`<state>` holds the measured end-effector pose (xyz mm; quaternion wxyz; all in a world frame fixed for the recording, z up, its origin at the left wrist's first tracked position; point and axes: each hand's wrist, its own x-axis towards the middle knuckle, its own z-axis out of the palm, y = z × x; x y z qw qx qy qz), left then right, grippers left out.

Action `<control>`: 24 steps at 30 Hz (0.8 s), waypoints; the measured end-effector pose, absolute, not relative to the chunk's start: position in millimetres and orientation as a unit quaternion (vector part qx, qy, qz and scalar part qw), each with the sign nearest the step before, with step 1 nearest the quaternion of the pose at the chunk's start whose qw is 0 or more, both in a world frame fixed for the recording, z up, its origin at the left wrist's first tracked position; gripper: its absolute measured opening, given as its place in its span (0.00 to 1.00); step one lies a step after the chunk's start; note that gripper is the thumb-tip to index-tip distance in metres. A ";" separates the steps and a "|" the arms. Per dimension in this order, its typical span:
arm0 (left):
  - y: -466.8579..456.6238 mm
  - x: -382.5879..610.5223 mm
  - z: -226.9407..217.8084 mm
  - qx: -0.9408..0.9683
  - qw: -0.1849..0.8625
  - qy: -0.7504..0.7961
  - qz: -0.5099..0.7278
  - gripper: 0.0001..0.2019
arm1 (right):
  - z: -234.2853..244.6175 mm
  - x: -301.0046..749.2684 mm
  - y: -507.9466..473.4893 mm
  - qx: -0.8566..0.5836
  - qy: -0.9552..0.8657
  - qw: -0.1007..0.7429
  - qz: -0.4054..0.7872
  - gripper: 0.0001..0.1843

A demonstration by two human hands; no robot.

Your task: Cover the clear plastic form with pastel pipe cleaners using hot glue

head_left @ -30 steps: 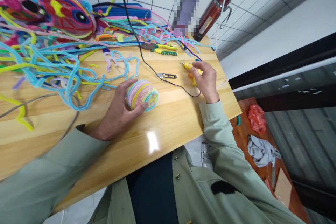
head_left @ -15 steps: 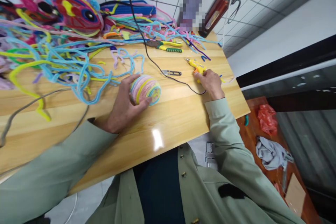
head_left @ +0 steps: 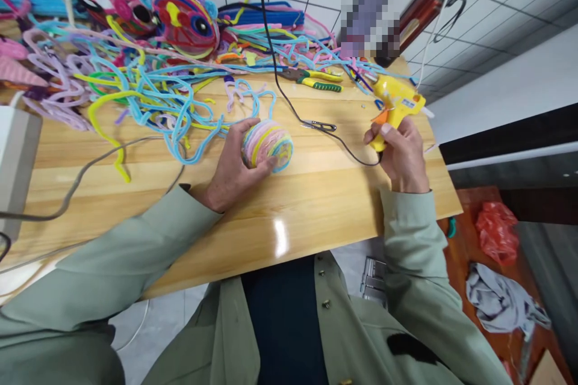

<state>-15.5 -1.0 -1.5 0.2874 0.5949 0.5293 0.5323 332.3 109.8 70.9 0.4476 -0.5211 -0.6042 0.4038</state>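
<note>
My left hand is wrapped around a ball banded in pink, yellow and pale blue fuzzy strands, low over the wooden table. At the right, my right hand grips a yellow hot glue gun by its handle, fingers near the orange trigger. The gun is raised off the table, its nozzle pointing to the left; a black cord leads from its grip. Between my hands lie small thread snips, crossed by that cord. Farther back rest pliers with green and yellow handles.
Tangled pipe cleaners cover the back left of the table. Two colourful fish-like faces sit among them. A dark red flask stands by the tiled wall. A white box is at the left edge, with a grey cable.
My right hand has lifted the glue gun off the table. The view has swung left, so things appear farther right. My left hand still holds the ball.
</note>
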 end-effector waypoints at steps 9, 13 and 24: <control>7.0 -23.2 -1.5 0.613 0.254 0.525 0.533 0.41 | 81.6 269.9 87.9 -0.337 -0.613 0.293 0.652 0.30; 7.7 -25.3 -6.7 0.632 0.242 0.508 0.533 0.39 | 74.5 268.7 81.0 -0.292 -0.633 0.262 0.667 0.26; 4.5 -26.7 -13.3 0.643 0.222 0.511 0.525 0.39 | 69.6 275.7 74.3 -0.306 -0.739 0.244 0.548 0.24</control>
